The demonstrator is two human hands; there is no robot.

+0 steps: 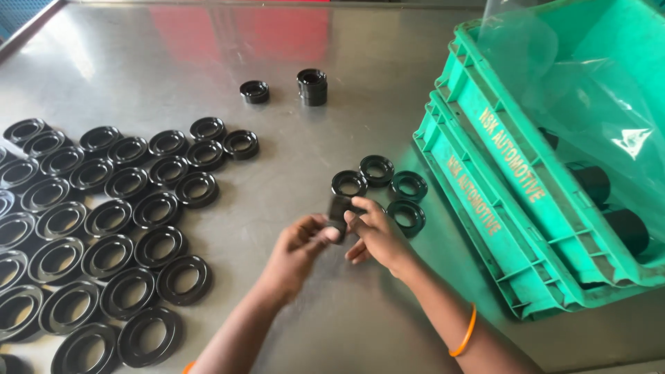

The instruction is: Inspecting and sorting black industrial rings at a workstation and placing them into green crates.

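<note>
Both hands meet at the middle of a steel table (388, 111). Together, my left hand (298, 251) and my right hand (377, 235) hold one small black rubber ring (339, 210) between their fingertips, tilted on edge. Just beyond the hands lies a small cluster of several black rings (377, 169) flat on the table. An orange bangle (465, 332) is on my right wrist.
Many larger black rings (111, 228) lie in rows across the left half of the table. A single ring (254, 91) and a short stack of rings (312, 86) sit farther back. Two stacked green plastic crates (485, 187) with a clear bag and black cylinders stand at the right.
</note>
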